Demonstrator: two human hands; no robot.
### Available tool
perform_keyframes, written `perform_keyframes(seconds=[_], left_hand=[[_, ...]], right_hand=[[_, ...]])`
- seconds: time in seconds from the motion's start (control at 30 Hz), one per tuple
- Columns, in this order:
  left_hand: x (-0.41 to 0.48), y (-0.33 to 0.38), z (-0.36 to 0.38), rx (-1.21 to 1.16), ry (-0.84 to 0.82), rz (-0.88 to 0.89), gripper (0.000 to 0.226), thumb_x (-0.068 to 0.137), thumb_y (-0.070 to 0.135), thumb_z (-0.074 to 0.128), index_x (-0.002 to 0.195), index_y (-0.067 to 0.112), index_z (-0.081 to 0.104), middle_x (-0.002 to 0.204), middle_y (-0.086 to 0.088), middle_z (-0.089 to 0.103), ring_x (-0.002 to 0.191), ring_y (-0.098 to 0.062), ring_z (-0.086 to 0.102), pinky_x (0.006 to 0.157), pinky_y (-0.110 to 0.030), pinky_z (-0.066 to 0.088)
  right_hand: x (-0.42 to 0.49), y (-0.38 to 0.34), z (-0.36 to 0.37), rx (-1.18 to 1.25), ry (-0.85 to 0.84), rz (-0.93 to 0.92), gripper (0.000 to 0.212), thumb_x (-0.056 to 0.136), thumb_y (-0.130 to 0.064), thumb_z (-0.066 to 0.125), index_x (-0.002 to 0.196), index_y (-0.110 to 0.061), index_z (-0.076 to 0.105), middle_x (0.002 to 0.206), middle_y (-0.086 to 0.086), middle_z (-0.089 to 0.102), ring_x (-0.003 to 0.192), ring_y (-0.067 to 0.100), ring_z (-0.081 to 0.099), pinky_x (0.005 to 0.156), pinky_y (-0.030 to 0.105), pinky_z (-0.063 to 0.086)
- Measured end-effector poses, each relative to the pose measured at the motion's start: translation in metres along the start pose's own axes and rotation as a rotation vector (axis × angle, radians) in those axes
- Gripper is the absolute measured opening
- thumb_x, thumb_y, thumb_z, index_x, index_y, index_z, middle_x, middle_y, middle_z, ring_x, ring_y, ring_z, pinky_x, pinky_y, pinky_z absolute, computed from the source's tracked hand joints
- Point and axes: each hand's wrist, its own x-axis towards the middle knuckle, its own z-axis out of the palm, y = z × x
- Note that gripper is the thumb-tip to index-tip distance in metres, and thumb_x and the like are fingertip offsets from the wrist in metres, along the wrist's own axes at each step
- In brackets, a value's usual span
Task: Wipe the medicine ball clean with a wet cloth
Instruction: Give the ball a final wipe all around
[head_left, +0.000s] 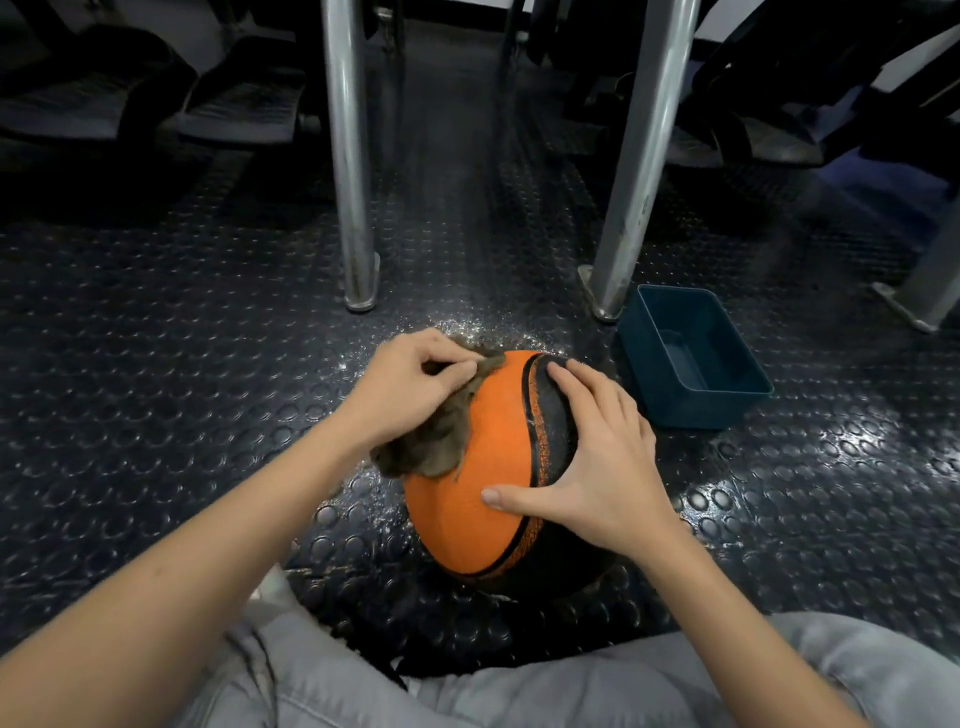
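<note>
An orange and black medicine ball (483, 467) sits on the studded dark floor just in front of my knees. A brown-grey cloth (431, 441) lies bunched on the ball's upper left side. My left hand (415, 384) grips the cloth's far end with curled fingers, against the ball. My right hand (592, 462) lies flat on the ball's right side, fingers spread over the black panel and thumb on the orange part.
A dark teal rectangular tub (691, 358) stands on the floor to the right of the ball. Two metal legs (353, 208) (628, 208) rise just behind the ball. Water droplets glisten on the floor (156, 364) around it. Dark seats line the back.
</note>
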Motion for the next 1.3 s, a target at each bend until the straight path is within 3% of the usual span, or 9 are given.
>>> perform_keyframes(seconds=[0.2,0.43,0.5,0.6,0.87,1.03,1.1,1.17,1.3], left_hand=[[-0.004,0.010,0.005,-0.067,-0.017,0.055,0.019,0.088,0.013,0.064,0.092,0.029,0.073,0.096,0.016,0.065,0.097,0.000,0.058,0.090,-0.018,0.042],[0.076,0.004,0.025,0.070,-0.233,-0.250,0.029,0.094,0.006,0.046,0.098,0.017,0.072,0.119,-0.006,0.065,0.105,-0.016,0.057,0.086,-0.023,0.041],[0.076,0.001,0.027,0.027,-0.200,-0.260,0.033,0.091,0.002,0.046,0.088,0.018,0.074,0.110,-0.009,0.069,0.097,-0.019,0.060,0.081,-0.026,0.043],[0.056,0.008,0.023,-0.074,-0.143,-0.167,0.021,0.089,0.009,0.060,0.084,0.023,0.075,0.087,0.010,0.070,0.086,-0.006,0.062,0.080,-0.022,0.044],[0.010,0.020,0.004,-0.030,-0.081,0.011,0.017,0.086,0.014,0.066,0.086,0.028,0.075,0.094,0.015,0.068,0.093,0.000,0.060,0.086,-0.015,0.043],[0.061,0.013,0.023,0.066,-0.130,-0.241,0.026,0.094,0.009,0.049,0.104,0.013,0.072,0.114,-0.003,0.068,0.105,-0.014,0.057,0.088,-0.023,0.039],[0.069,0.013,0.027,0.076,-0.144,-0.289,0.034,0.092,0.002,0.041,0.105,0.010,0.072,0.110,-0.008,0.068,0.098,-0.018,0.058,0.086,-0.029,0.044],[0.060,0.018,0.029,0.017,-0.089,-0.251,0.028,0.092,0.005,0.048,0.098,0.014,0.074,0.099,-0.002,0.071,0.092,-0.014,0.059,0.079,-0.030,0.046],[0.024,0.027,0.026,0.014,0.041,-0.017,0.014,0.090,0.018,0.062,0.096,0.020,0.075,0.096,0.013,0.064,0.096,-0.003,0.055,0.088,-0.018,0.038]], right_hand=[[0.003,0.000,-0.002,-0.022,-0.019,-0.023,0.125,0.039,-0.092,0.045,0.147,-0.034,0.018,0.153,-0.018,0.012,0.141,0.012,0.006,0.113,0.053,0.015],[-0.006,-0.002,0.002,-0.057,-0.054,-0.067,0.124,0.040,-0.091,0.045,0.147,-0.038,0.010,0.153,-0.021,0.003,0.141,0.009,-0.004,0.116,0.052,0.007],[-0.003,-0.002,0.002,-0.049,-0.039,-0.050,0.124,0.040,-0.092,0.045,0.147,-0.037,0.013,0.153,-0.020,0.007,0.142,0.010,0.000,0.114,0.053,0.011],[-0.002,0.002,0.001,-0.024,-0.023,-0.039,0.125,0.039,-0.092,0.047,0.146,-0.036,0.015,0.151,-0.020,0.010,0.141,0.009,0.004,0.114,0.053,0.014],[0.003,0.000,0.000,-0.022,-0.030,-0.056,0.125,0.040,-0.091,0.045,0.147,-0.035,0.015,0.152,-0.018,0.010,0.142,0.010,0.003,0.114,0.053,0.013],[-0.002,0.002,0.000,-0.014,-0.048,-0.057,0.125,0.040,-0.091,0.047,0.147,-0.036,0.011,0.153,-0.020,0.006,0.142,0.010,0.000,0.115,0.054,0.010],[0.001,0.003,-0.001,-0.001,-0.042,-0.043,0.125,0.039,-0.090,0.048,0.147,-0.035,0.014,0.152,-0.021,0.009,0.141,0.009,0.002,0.115,0.053,0.011],[0.006,0.006,-0.004,0.034,-0.033,-0.019,0.126,0.038,-0.090,0.049,0.146,-0.035,0.016,0.150,-0.021,0.012,0.140,0.006,0.005,0.115,0.051,0.012],[0.017,0.006,-0.009,0.077,-0.058,0.018,0.128,0.036,-0.089,0.054,0.146,-0.035,0.017,0.149,-0.019,0.015,0.138,0.004,0.008,0.114,0.051,0.014]])
